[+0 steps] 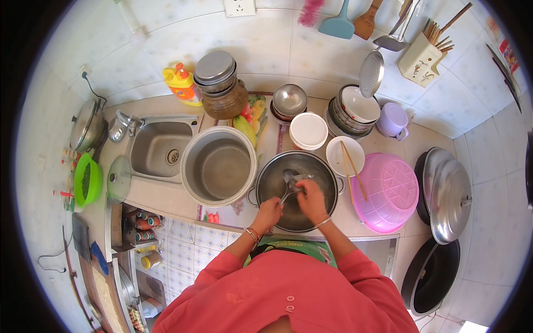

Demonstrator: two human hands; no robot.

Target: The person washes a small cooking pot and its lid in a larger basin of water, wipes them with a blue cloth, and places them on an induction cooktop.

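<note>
A wide metal basin (266, 179) with side handles sits before me, with cloudy water in it. My left hand (270, 213) grips a metal spoon (287, 194) by the handle over the basin's left side. Curled fingers of my right hand (310, 199) are on the bowl end of that spoon, above the water. Beside them shows the rounded bowl of another metal utensil (290, 175); my fingers partly hide both heads. A bracelet circles each wrist.
Left of the basin stands a large metal pot (220, 170) with water, next to the sink (160, 150). Wooden chopsticks (349, 164) lean across a white bowl (339, 152) and an upturned pink plastic basket (387, 191). Behind are a white-lidded tub (308, 130) and stacked bowls (360, 106).
</note>
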